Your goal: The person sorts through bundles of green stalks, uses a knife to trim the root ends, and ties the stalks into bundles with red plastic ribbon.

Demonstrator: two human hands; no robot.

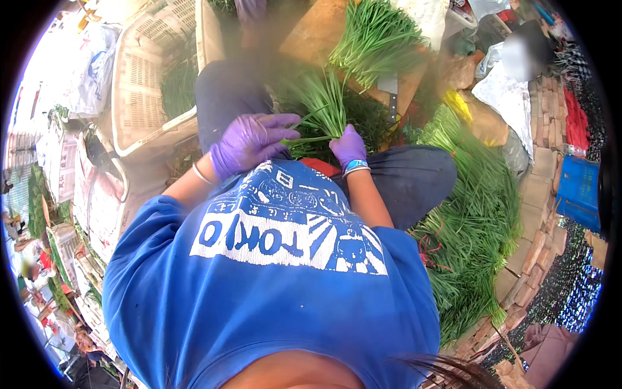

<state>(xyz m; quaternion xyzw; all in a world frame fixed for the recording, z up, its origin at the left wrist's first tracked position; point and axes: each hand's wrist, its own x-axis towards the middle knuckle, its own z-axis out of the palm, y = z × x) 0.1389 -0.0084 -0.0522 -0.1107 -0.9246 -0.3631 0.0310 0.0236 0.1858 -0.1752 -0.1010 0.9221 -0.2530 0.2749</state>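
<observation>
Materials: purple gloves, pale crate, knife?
Purple gloves: thin rubber, likely nitrile or latex; shiny, wrinkled. Pale crate: probably moulded plastic, rather matte; slotted walls. Knife: blade pale, smooth, likely steel; dark handle with rivet-like dots, plastic or wood, can't tell.

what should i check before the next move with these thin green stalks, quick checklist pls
1. Gloves on: ok, the left hand and right hand both wear thin purple gloves.
2. Bunch of thin green stalks gripped: ok, in the right hand.
3. Left hand's hold on a stalk: cannot tell, its fingertips are close to the greens.
4. Black-handled metal knife clear of hands: ok, it lies apart, beyond the right hand.
5. Knife blade fully visible: not ok, the larger green bundle seems to cover part.
6. White slatted plastic crate empty: not ok, greens inside.
</observation>
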